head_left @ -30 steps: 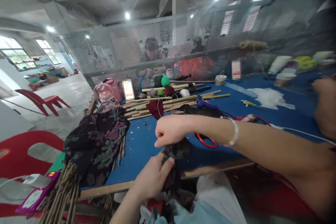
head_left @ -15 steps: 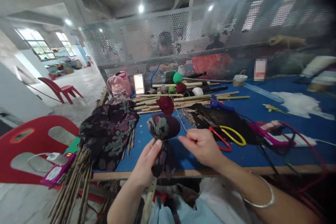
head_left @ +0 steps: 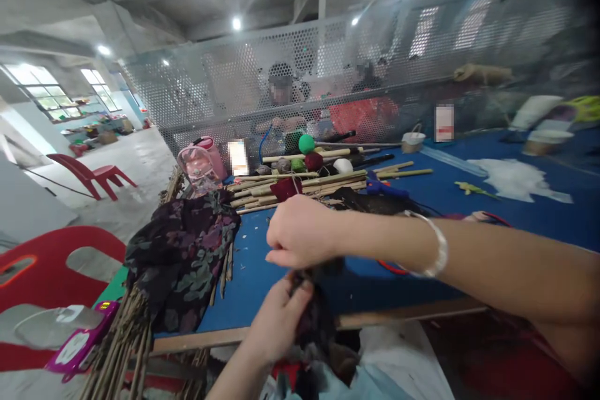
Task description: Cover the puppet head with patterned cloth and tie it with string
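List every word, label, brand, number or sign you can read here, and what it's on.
No text can be read.
Purple power strip: yellow and white patches; any marks too blurred to read.
Pale upright panel beside the pink bag: pixelated, unreadable.
Second pale panel, farther right: pixelated, unreadable.

Our right hand (head_left: 302, 231) hid part of the blurred dark cloth (head_left: 316, 319) — we saw the near-left red chair (head_left: 51, 275) cut off.
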{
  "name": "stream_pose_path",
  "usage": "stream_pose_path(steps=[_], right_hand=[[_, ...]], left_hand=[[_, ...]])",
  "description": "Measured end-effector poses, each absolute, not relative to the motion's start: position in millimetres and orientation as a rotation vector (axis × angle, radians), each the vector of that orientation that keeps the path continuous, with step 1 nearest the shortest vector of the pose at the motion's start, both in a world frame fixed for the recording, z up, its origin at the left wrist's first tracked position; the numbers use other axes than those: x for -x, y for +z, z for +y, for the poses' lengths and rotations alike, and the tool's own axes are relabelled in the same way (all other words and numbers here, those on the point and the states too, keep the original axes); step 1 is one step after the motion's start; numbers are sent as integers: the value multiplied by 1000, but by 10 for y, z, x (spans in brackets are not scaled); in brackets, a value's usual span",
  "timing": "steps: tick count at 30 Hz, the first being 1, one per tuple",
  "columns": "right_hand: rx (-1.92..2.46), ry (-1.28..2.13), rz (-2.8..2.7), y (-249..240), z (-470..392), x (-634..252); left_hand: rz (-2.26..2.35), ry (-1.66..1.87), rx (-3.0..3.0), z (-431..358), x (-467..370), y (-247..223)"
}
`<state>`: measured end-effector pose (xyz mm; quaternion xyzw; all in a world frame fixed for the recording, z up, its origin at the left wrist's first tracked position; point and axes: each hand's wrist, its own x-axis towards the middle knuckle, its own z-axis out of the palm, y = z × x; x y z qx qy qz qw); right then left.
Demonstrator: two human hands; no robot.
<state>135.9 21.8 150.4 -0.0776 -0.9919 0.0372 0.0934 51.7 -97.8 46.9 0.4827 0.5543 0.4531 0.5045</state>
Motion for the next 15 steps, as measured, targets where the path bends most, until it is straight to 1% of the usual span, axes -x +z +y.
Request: stream_pose_path(steps=[1,2,4,6,10,13,15], right_hand=[[117,-69,-2827,1521,85,-1403],[24,-179,-2703,1493,-26,-1472],[-4,-245,-2468,1332,-148,-1643],[139,-180,-2297,1103,-141,-1786],[424,94,-2117,675,39,-1844],[501,233,-2066,476,172,-1768],[510,284,-2072,418,246,-1727]], left_hand=[[1389,1191,-1145,-962,-477,484],[1419,1274,-1120,-965,-433,503],[1440,1389,-1066,-1014,-361,535],[1450,1441,-997,-1077,-329,534],[1372,1434,-810,-1096,-363,428],[1235,1422,-556,-1005,-397,331],[1205,1430,-518,-938,-396,305]])
